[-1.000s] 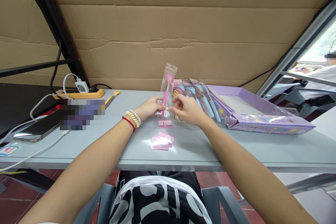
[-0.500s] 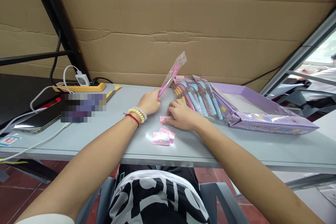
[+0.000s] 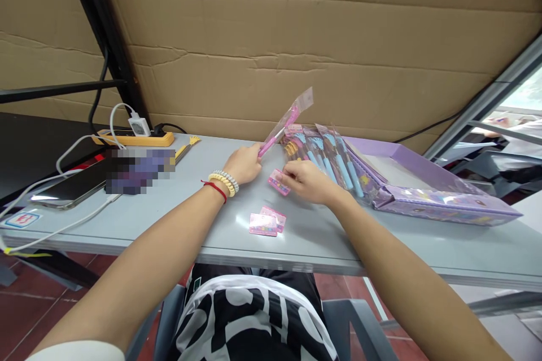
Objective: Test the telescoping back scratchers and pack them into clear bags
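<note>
My left hand (image 3: 244, 163) is closed around the lower end of a pink pen in a clear plastic sleeve (image 3: 284, 127), which slants up to the right. Between the thumb and fingers of my right hand (image 3: 308, 180) is a small pink printed card (image 3: 279, 181), lifted off the table. Two similar pink cards (image 3: 263, 224) lie overlapping on the table below it. Just beyond my right hand, several wrapped pens (image 3: 334, 158) with blue, yellow and pink parts lie side by side, partly hidden by that hand.
An open purple box (image 3: 444, 206) stands on the grey table (image 3: 203, 225) at the right. Phones (image 3: 71, 183), white cables and an orange power strip (image 3: 156, 139) are at the left, near a yellow-tipped pen (image 3: 186, 148). Behind rises a cardboard panel (image 3: 296, 28).
My right hand has picked the card up from the table and tilted it. My left hand keeps its hold on the pink pen. The view has shifted slightly.
</note>
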Demonstrator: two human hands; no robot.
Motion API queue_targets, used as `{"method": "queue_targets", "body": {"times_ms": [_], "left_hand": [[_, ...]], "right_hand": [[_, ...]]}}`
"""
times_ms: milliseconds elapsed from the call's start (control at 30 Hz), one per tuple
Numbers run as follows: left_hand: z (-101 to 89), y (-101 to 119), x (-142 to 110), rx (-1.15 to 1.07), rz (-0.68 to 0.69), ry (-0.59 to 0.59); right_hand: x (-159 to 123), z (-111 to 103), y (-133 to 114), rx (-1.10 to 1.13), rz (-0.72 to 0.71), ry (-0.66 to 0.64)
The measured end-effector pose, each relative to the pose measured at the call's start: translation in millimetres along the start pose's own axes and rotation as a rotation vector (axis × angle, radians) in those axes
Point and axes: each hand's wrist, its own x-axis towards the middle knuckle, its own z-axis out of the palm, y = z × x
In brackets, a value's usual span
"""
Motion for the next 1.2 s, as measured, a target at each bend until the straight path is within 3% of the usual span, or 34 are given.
{"method": "queue_targets", "body": {"times_ms": [100,300,433,533,667,933,1200], "left_hand": [[-1.2,0.7,-0.8,0.045,0.012,0.0],[-4.3,2.2,-3.4,-0.02,0.063,-0.035],[-7.7,-3.1,-2.9,-0.108,0.15,-0.099],[-10.1,-10.8,-0.8,-0.153,0.187,-0.106],[-12.3,-20.5,1.1,-0.136,0.178,-0.082],[-11.6,-23.8,2.9,-0.067,0.176,-0.022],[-11.8,-21.1,1.6,-0.036,0.199,-0.028]], "right_hand": [[-0.6,-5.9,-0.1,0.068,0.064,0.156],[0.5,-15.9,14.8,0.076,0.305,0.696],[0.1,-22.9,31.2,0.07,0.445,0.843],[-0.8,-26.3,42.6,0.008,0.544,0.878],[-2.1,-28.0,50.7,-0.135,0.621,0.828],[-3.0,-26.9,46.7,-0.28,0.574,0.754],[-1.9,-25.2,45.3,-0.285,0.624,0.729]]}}
